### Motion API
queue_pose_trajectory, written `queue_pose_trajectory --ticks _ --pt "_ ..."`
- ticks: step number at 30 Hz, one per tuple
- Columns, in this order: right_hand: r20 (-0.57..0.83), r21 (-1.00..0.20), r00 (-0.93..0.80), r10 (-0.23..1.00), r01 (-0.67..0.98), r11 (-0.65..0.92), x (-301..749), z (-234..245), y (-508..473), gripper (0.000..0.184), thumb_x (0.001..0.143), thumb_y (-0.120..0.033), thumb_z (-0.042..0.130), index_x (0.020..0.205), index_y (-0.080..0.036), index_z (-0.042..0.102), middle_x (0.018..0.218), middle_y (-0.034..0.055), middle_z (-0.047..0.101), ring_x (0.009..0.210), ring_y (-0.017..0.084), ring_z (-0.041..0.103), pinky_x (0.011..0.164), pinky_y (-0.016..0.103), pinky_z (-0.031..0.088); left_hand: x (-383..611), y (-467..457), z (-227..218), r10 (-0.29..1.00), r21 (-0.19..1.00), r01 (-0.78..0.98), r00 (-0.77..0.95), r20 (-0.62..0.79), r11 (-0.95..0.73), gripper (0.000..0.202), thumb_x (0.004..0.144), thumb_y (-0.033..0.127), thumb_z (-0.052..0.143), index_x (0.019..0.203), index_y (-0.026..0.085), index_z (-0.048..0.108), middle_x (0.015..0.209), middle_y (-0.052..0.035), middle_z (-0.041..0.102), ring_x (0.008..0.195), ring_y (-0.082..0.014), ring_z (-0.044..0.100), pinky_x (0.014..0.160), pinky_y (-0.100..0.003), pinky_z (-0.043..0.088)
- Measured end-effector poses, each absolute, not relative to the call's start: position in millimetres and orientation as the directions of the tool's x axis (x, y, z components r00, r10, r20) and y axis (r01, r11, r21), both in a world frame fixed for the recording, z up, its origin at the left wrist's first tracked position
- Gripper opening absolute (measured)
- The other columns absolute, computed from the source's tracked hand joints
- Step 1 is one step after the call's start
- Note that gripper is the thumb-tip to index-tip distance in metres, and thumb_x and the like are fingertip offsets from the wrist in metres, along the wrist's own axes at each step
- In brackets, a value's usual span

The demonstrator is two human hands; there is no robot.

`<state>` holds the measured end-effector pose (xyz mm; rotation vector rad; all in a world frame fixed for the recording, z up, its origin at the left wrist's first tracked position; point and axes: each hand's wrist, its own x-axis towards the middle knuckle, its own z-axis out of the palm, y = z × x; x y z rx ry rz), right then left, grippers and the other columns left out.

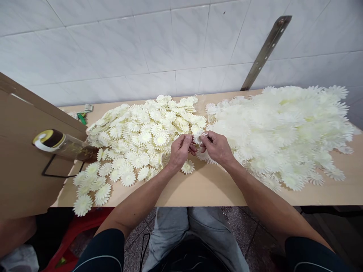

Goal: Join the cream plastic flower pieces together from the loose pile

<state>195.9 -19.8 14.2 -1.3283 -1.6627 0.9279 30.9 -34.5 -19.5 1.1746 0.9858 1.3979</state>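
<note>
My right hand (pixel 217 148) pinches a white artificial flower head (pixel 198 137) between thumb and fingers at the middle of the table. Close beside it, my left hand (pixel 180 152) is closed, thumb against forefinger; what it holds, if anything, is too small to make out. A heap of cream flower heads (pixel 147 128) with yellowish centres spreads behind and left of my hands. To the right lies a larger pile of whiter, layered flower petals (pixel 283 132). One loose flower head (pixel 187 167) rests on the table just below my left hand.
A cardboard panel (pixel 25 143) stands at the left, with a dark-lidded bottle (pixel 70 146) leaning by it. Small green and grey items (pixel 82 117) lie behind. A metal strip (pixel 265 53) leans on the tiled wall (pixel 153 41). Part of another person shows at lower left.
</note>
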Motion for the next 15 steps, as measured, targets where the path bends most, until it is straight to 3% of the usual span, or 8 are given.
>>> queue_pose_trajectory --ticks 9,15 --pt "0.302 -0.775 -0.097 0.948 0.554 0.304 196.1 13.8 -20.8 0.056 0.102 -0.068 0.054 0.066 -0.026 0.045 0.057 -0.0006 0.048 0.061 0.017 0.046 0.059 0.032 0.036 31.1 -35.3 -15.9 0.990 0.973 -0.187 0.005 0.142 -0.139 0.062 0.089 0.083 0.072 0.084 0.021 0.067 0.063 0.0002 0.067 0.054 -0.0142 0.064 0.051 -0.027 0.056" --pt "0.267 -0.856 -0.030 0.963 0.453 0.251 194.9 13.9 -22.6 0.068 0.102 -0.081 0.052 0.063 -0.026 0.043 0.056 -0.0006 0.047 0.058 0.016 0.045 0.058 0.032 0.038 31.4 -36.1 -13.8 0.984 0.970 -0.176 0.030 0.178 -0.170 0.059 0.087 0.077 0.080 0.086 0.019 0.071 0.062 0.0005 0.067 0.051 -0.0121 0.061 0.052 -0.026 0.056"
